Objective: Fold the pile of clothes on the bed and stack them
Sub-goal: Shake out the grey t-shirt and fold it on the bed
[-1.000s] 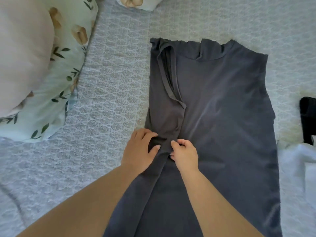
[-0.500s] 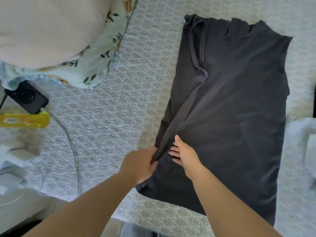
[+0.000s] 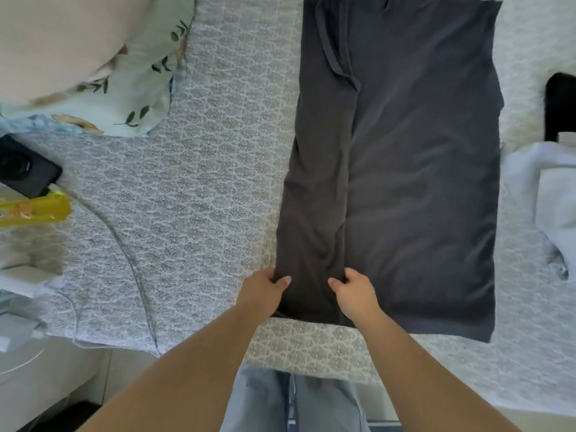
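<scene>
Two-handed, pinched the shirt (image 3: 405, 169) hem's folded flap, left hand (image 3: 263, 293) and right hand (image 3: 355, 291); soft, limp, likely best gripped at hem corners.

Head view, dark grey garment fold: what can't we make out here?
- Dark grey garment: neckline and top cut off by the upper edge of the head view.
- Left hand and right hand: fingers curl into the folded strip, so the grip underneath is hidden by cloth.
- Black object: cut off by the right edge, kind unclear.
- Yellow packet: print blurred, left end cut off.
</scene>
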